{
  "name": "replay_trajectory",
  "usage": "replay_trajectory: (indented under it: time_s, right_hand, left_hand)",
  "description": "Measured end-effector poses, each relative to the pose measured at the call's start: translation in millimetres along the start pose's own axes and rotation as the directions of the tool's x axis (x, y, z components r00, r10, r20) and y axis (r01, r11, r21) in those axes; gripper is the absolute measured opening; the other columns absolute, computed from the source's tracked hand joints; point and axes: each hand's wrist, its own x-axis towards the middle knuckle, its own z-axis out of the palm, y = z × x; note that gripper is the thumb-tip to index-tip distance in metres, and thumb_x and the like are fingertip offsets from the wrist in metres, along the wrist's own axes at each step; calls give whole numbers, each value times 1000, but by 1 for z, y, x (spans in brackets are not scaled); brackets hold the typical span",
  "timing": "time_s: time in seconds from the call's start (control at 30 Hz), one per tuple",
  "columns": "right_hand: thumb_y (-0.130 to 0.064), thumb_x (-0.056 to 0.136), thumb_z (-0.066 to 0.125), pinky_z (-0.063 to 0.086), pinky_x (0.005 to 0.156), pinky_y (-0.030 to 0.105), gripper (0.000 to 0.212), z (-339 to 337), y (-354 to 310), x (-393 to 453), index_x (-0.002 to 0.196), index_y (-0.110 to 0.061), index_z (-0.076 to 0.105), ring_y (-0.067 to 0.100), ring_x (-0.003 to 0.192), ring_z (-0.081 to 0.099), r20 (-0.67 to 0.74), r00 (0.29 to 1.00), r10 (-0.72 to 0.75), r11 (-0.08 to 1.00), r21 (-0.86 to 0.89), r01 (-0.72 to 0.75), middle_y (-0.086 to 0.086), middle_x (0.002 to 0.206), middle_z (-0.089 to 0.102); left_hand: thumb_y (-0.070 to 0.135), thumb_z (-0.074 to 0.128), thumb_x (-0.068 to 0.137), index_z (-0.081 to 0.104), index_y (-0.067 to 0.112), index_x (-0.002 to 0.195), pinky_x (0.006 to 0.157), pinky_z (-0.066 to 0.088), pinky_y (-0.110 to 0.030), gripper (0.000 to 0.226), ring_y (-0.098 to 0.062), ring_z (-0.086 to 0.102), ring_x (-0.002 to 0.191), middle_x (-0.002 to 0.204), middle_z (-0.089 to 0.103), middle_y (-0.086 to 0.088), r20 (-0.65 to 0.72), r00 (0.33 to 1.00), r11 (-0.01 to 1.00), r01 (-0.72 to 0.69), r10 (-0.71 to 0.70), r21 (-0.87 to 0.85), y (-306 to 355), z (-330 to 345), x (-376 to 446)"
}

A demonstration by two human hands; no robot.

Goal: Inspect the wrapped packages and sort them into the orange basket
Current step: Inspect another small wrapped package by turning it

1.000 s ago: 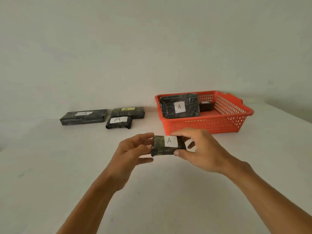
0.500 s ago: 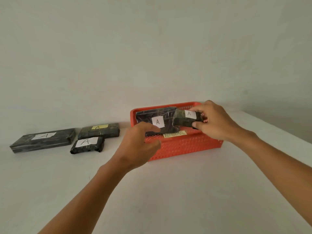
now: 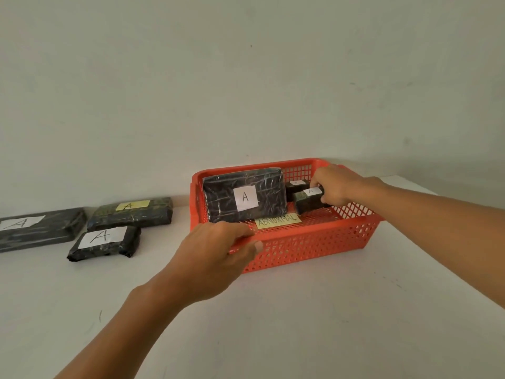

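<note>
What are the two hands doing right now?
Left hand: gripping the basket rim.
Right hand: holding a small package inside the basket.

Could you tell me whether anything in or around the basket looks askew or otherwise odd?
The large package leans tilted against the orange basket wall rather than lying flat. One table package carries a yellow label; the others' are white. Nothing looks spilled or torn.

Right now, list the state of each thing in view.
orange basket: on table, steadied by left hand
small package: held in basket by right hand
large package: leaning inside basket
three packages: lying on table, unsorted
</note>
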Motion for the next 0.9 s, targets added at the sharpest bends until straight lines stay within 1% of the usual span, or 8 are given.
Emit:
replay_trajectory:
  time_s: [0.07, 0.13, 0.2, 0.33, 0.53, 0.67, 0.8, 0.9]
  right_hand:
    - [8, 82, 67, 59, 81, 43, 27, 4, -3, 7, 92, -17, 71, 24, 86, 65, -6, 1000, 10, 1000, 2, -10, 5, 99, 66]
    - [8, 84, 67, 58, 83, 40, 24, 7, -7, 12, 93, -14, 69, 25, 89, 63, -10, 1000, 11, 1000, 12, -11, 7, 102, 65]
    - [5, 87, 68, 56, 89, 41, 22, 11, -9, 14, 100, -12, 68, 27, 97, 62, -9, 1000, 16, 999, 39, -16, 10, 108, 64]
    - [3, 90, 67, 52, 100, 44, 29, 16, -11, 14, 118, -7, 66, 31, 110, 60, -38, 998, 49, 994, 100, -45, 13, 120, 60]
    - [8, 87, 67, 54, 96, 45, 31, 18, -9, 14, 112, -11, 63, 30, 106, 60, -70, 995, 74, 989, 133, -65, 13, 121, 60]
    - [10, 88, 61, 53, 93, 43, 40, 16, -10, 10, 122, -11, 60, 25, 99, 56, -68, 993, 94, 985, 149, -83, 9, 117, 54]
    - [9, 88, 62, 53, 95, 43, 48, 13, -11, 10, 131, -11, 55, 30, 110, 60, -54, 994, 100, 985, 150, -91, 12, 127, 56]
    - [11, 85, 65, 56, 91, 41, 56, 10, -14, 9, 135, -11, 54, 30, 107, 62, -39, 993, 112, 985, 134, -106, 12, 127, 58]
  left_hand:
    - [47, 51, 97, 67, 25, 117, 62, 42, -11, 33, -6, 60, 74, 89, 53, 23, 5, 1000, 1000, 3, -3, -7, 0, 1, 0]
    - [47, 51, 96, 68, 26, 115, 61, 42, -11, 33, -6, 60, 74, 86, 54, 24, 8, 1000, 1000, 6, -6, -6, 0, 1, 1]
    - [47, 51, 96, 69, 27, 113, 60, 42, -11, 32, -5, 61, 74, 83, 54, 25, 8, 1000, 1000, 10, -10, -4, 0, 0, 2]
    - [48, 51, 94, 70, 26, 114, 61, 45, -13, 35, -6, 63, 76, 86, 56, 26, 6, 1000, 1000, 9, -9, -17, -1, 0, 1]
    - [49, 52, 95, 67, 29, 119, 67, 46, -12, 35, -6, 62, 82, 96, 57, 23, -5, 1000, 1000, 4, -4, 5, 0, 0, -1]
    - [49, 52, 95, 67, 29, 121, 65, 42, -10, 36, -5, 60, 80, 98, 56, 23, -17, 1000, 1000, 1, -1, 21, 1, 1, -1]
    - [46, 56, 95, 68, 26, 120, 72, 53, -16, 34, -7, 64, 88, 106, 62, 18, -18, 1000, 1000, 8, -9, -19, 2, -2, -2]
    - [41, 65, 91, 69, 24, 120, 71, 58, -17, 33, -5, 66, 92, 114, 65, 14, -54, 998, 995, 25, -31, -93, 2, -7, -3]
